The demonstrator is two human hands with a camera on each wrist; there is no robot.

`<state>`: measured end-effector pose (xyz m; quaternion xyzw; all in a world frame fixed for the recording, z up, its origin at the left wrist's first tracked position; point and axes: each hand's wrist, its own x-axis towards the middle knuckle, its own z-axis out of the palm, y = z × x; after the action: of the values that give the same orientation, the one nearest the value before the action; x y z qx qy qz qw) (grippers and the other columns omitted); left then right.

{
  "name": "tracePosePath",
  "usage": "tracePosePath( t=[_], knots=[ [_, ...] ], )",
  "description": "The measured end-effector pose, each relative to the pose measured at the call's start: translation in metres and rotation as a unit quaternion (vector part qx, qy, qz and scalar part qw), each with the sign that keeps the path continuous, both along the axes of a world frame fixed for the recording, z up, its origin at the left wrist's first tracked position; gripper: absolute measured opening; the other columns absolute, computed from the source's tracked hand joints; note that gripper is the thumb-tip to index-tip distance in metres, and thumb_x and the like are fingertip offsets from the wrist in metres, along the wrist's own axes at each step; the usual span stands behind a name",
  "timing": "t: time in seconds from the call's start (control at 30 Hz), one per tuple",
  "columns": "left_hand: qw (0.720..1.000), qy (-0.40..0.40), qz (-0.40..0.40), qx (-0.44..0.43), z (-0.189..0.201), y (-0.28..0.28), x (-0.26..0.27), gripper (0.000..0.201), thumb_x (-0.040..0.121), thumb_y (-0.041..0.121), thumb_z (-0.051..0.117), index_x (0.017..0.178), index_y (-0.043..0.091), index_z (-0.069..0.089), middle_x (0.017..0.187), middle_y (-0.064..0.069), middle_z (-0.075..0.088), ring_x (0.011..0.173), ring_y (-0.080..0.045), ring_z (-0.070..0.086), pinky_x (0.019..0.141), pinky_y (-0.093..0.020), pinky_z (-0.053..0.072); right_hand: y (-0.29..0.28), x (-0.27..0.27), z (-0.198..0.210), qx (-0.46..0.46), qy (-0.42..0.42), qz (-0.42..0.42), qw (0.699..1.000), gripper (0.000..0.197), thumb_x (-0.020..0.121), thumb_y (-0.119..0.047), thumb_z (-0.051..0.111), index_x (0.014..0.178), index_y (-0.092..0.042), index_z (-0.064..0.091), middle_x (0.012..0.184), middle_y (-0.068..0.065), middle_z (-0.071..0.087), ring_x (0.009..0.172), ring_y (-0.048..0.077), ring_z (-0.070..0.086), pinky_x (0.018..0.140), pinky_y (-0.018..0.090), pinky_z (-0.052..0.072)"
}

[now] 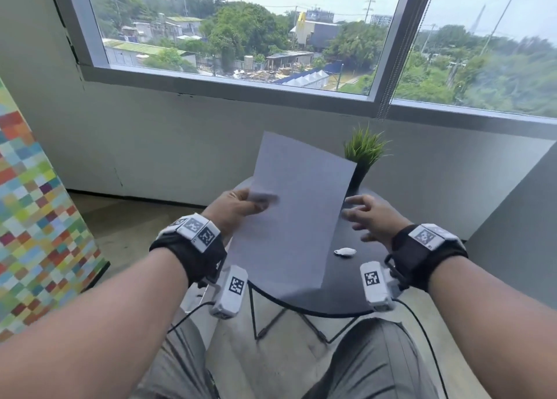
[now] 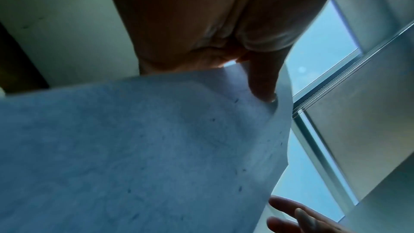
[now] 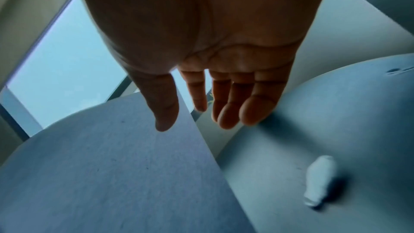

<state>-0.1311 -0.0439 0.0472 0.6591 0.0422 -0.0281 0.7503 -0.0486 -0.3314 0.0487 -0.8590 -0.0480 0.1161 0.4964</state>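
Note:
A white sheet of paper (image 1: 297, 212) hangs tilted over the small round black table (image 1: 340, 287). My left hand (image 1: 238, 207) pinches the sheet's left edge, thumb on top and fingers underneath. From the left wrist view the sheet (image 2: 134, 148) fills the lower half and one finger (image 2: 262, 81) presses on it. My right hand (image 1: 366, 215) hovers just right of the sheet with fingers spread and holds nothing. Seen from the right wrist, its straight fingers (image 3: 226, 102) hang above the sheet (image 3: 112, 166) and the table (image 3: 336, 121).
A small white crumpled bit (image 1: 345, 251) (image 3: 319, 180) lies on the table near my right wrist. A potted green grass plant (image 1: 363, 154) stands at the table's far edge. A wall with a wide window (image 1: 241, 31) is behind, a colourful checkered panel (image 1: 36, 218) at left.

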Motion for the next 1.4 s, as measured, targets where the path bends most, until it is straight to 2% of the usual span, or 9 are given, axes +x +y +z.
tracePosePath(
  t=[0.13, 0.33, 0.53, 0.7, 0.87, 1.03, 1.2, 1.3, 1.4],
  knots=[
    [0.998, -0.05, 0.024, -0.031, 0.03, 0.005, 0.006, 0.013, 0.079, 0.01, 0.077, 0.092, 0.013, 0.08, 0.097, -0.01, 0.073, 0.1, -0.032, 0.06, 0.101, -0.058, 0.044, 0.0, -0.002, 0.04, 0.152, -0.06, 0.009, 0.987, 0.011, 0.086, -0.018, 0.07, 0.095, -0.016, 0.066, 0.08, -0.001, 0.057, 0.068, 0.017, 0.054, 0.052, 0.025, 0.039],
    [0.997, -0.074, 0.02, -0.025, 0.04, 0.009, 0.014, 0.012, 0.076, 0.015, 0.08, 0.088, 0.015, 0.08, 0.094, -0.004, 0.076, 0.097, -0.026, 0.062, 0.1, -0.049, 0.042, -0.001, 0.003, 0.042, 0.164, -0.07, 0.007, 0.984, 0.065, 0.071, -0.04, 0.076, 0.129, -0.03, 0.048, 0.111, -0.007, 0.061, 0.08, 0.017, 0.061, 0.062, 0.034, 0.048],
    [0.997, -0.059, 0.04, -0.017, 0.033, 0.011, 0.023, 0.013, 0.072, 0.02, 0.084, 0.084, 0.02, 0.079, 0.087, -0.004, 0.073, 0.084, -0.028, 0.063, 0.081, -0.045, 0.043, 0.014, -0.002, 0.049, 0.223, -0.158, 0.01, 0.962, 0.007, 0.08, -0.015, 0.075, 0.087, -0.016, 0.072, 0.077, -0.002, 0.068, 0.059, 0.014, 0.05, 0.048, 0.024, 0.037],
    [0.994, 0.034, 0.067, 0.084, -0.003, 0.01, 0.024, 0.028, 0.081, 0.024, 0.081, 0.102, 0.009, 0.069, 0.094, -0.01, 0.07, 0.083, -0.029, 0.065, 0.074, -0.043, 0.052, 0.015, -0.004, 0.025, 0.136, -0.158, 0.005, 0.978, 0.01, 0.086, -0.01, 0.07, 0.084, -0.02, 0.071, 0.067, -0.013, 0.068, 0.053, 0.0, 0.054, 0.046, 0.017, 0.04],
    [0.983, 0.057, 0.065, 0.164, -0.034, 0.014, 0.019, 0.037, 0.056, 0.032, 0.079, 0.09, 0.017, 0.075, 0.097, -0.007, 0.077, 0.092, -0.031, 0.073, 0.084, -0.058, 0.058, 0.011, -0.011, -0.001, 0.034, -0.106, 0.015, 0.994, 0.004, 0.086, -0.022, 0.071, 0.087, -0.02, 0.074, 0.076, -0.006, 0.069, 0.062, 0.005, 0.056, 0.057, 0.024, 0.045],
    [0.987, 0.028, 0.094, 0.126, -0.023, 0.009, 0.026, 0.005, 0.087, 0.007, 0.073, 0.086, 0.008, 0.068, 0.078, -0.006, 0.067, 0.074, -0.024, 0.064, 0.063, -0.036, 0.056, 0.009, 0.002, 0.016, 0.105, -0.172, -0.015, 0.979, 0.008, 0.086, -0.028, 0.072, 0.08, -0.031, 0.076, 0.079, -0.005, 0.071, 0.067, 0.011, 0.06, 0.054, 0.027, 0.048],
    [0.981, 0.069, 0.1, 0.153, -0.037, 0.015, 0.026, 0.014, 0.089, 0.01, 0.07, 0.08, 0.011, 0.06, 0.07, -0.002, 0.065, 0.072, -0.023, 0.064, 0.066, -0.034, 0.054, 0.007, 0.002, 0.01, 0.045, -0.151, 0.016, 0.987, 0.008, 0.086, -0.028, 0.071, 0.085, -0.02, 0.07, 0.081, 0.011, 0.067, 0.069, 0.023, 0.057, 0.059, 0.034, 0.049],
    [0.978, 0.089, 0.114, 0.151, -0.037, 0.019, 0.028, 0.019, 0.09, 0.011, 0.07, 0.076, 0.015, 0.058, 0.075, -0.003, 0.065, 0.067, -0.02, 0.061, 0.058, -0.027, 0.051, 0.004, 0.008, 0.011, 0.031, -0.178, 0.02, 0.983, 0.024, 0.083, -0.038, 0.07, 0.088, -0.015, 0.064, 0.076, 0.007, 0.062, 0.068, 0.018, 0.059, 0.059, 0.037, 0.053],
    [0.969, 0.135, 0.118, 0.172, -0.044, 0.019, 0.025, 0.022, 0.089, 0.012, 0.071, 0.074, 0.015, 0.056, 0.071, -0.003, 0.059, 0.056, -0.016, 0.053, 0.052, -0.023, 0.042, -0.001, 0.017, 0.001, -0.024, -0.151, 0.015, 0.988, 0.011, 0.09, -0.027, 0.064, 0.096, -0.018, 0.065, 0.079, 0.002, 0.061, 0.069, 0.016, 0.06, 0.059, 0.036, 0.053]
  ],
)
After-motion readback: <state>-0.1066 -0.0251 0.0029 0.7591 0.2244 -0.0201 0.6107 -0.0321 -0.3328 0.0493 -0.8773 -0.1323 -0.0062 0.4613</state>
